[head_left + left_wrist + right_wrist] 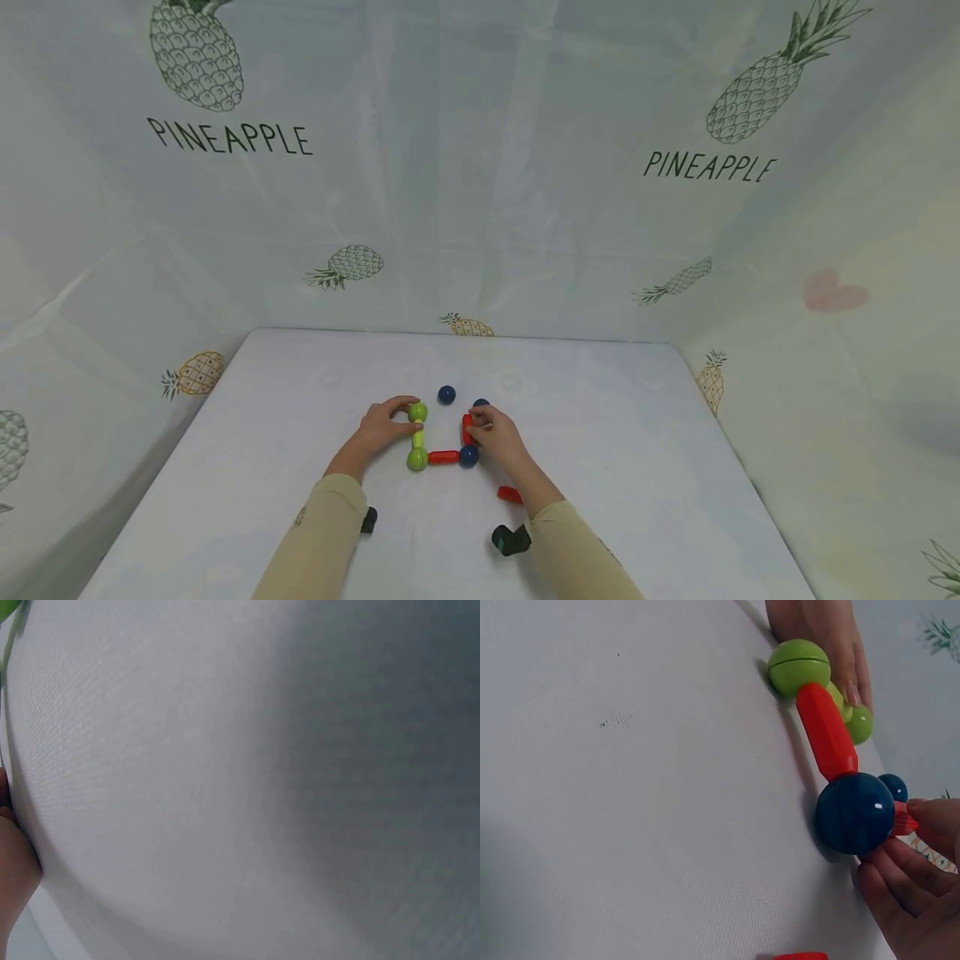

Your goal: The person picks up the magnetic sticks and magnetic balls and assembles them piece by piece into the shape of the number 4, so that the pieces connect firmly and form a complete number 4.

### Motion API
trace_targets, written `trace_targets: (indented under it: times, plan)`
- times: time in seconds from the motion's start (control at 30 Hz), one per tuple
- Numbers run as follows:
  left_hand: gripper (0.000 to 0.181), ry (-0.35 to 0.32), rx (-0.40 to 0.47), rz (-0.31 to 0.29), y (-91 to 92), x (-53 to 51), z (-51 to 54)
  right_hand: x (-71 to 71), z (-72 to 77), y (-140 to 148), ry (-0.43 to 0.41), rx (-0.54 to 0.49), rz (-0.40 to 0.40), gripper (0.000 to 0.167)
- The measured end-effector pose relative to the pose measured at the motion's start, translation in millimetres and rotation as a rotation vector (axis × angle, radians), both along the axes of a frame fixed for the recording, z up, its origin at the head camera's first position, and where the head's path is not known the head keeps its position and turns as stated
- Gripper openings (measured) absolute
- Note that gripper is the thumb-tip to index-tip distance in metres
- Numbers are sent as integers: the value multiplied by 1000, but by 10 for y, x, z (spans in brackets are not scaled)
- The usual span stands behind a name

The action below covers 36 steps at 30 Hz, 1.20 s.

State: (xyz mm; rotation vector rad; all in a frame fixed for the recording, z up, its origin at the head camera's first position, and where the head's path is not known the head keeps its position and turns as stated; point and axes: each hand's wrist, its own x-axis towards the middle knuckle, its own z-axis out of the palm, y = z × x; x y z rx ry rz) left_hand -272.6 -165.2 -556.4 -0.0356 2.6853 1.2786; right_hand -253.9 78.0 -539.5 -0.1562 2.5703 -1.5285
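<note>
On the white table, toy rods and balls form a three-sided, open shape. My left hand (381, 431) holds the left side, its fingers at the upper green ball (417, 412) and the yellow-green rod (417, 438). A lower green ball (799, 668) joins a red rod (828, 731) that runs to a dark blue ball (855, 814). From that ball a second red rod (467, 429) extends away from me, pinched by my right hand (501, 442). Another blue ball (482, 403) sits at its far end, partly behind my fingers. The left wrist view shows mostly blurred white surface.
A loose blue ball (447, 395) lies beyond the shape, between its two sides. Near my right forearm lies a loose red rod (509, 495), partly covered. Dark objects (512, 540) show beside both sleeves. A pineapple-print cloth (480, 208) surrounds the table.
</note>
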Motion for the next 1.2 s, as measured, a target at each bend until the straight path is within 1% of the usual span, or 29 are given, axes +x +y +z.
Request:
trace_targets:
  times: [0.13, 0.17, 0.3, 0.4, 0.57, 0.8, 0.97, 1.2]
  plan:
    - [54, 7, 0, -2, -5, -1, -10, 21, 31, 27, 0, 8, -16, 33]
    - [54, 10, 0, -3, -6, -1, -11, 28, 44, 33, -8, 10, -29, 33]
    - [53, 22, -5, -6, -14, -1, -22, 35, 85, 58, 11, 18, -74, 31]
    - [53, 27, -9, -8, -19, -8, -33, 5, 67, 72, 40, 26, -105, 31]
    - [53, 29, -18, -10, -17, -12, -33, -47, 35, 80, 62, 57, -139, 31]
    - [53, 22, -16, -7, -8, 0, -5, -76, 23, 89, 63, 100, -188, 31]
    - [53, 25, -11, -9, -4, 1, 6, -90, 3, 104, 70, 101, -218, 32]
    - [54, 19, -18, -5, 8, 14, 18, -109, -5, 106, 41, 77, -255, 35]
